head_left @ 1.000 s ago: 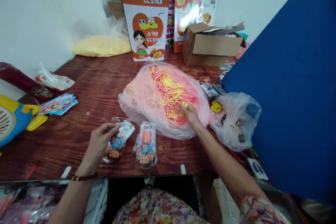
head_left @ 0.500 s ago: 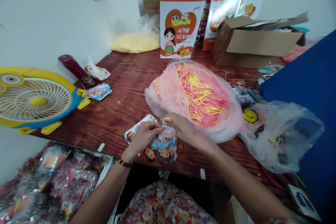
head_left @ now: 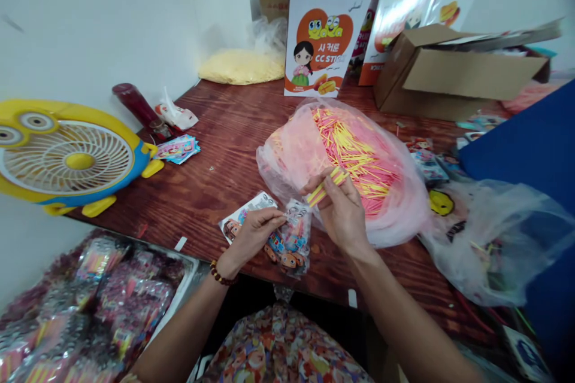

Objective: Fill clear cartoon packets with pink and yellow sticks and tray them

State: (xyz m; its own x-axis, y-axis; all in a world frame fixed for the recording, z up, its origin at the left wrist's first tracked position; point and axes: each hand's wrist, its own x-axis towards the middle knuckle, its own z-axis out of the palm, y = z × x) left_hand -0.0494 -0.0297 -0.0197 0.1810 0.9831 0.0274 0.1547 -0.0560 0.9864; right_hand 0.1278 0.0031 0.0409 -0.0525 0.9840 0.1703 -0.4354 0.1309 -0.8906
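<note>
Right hand (head_left: 344,215) grip closed on a small bundle of yellow sticks (head_left: 327,184) just above the open packet (head_left: 291,238), which the left hand (head_left: 254,232) pinches over the surface (head_left: 215,155).

Left grip (head_left: 254,232) pinching the top of a clear packet (head_left: 294,240) at lower centre of frame, right grip (head_left: 345,215) just beside it holding yellow sticks (head_left: 326,185), pink bag (head_left: 291,155) behind on the wooden surface (head_left: 215,155), yellow fan (head_left: 67,161) at left, orange carton (head_left: 326,30) at top.
</note>
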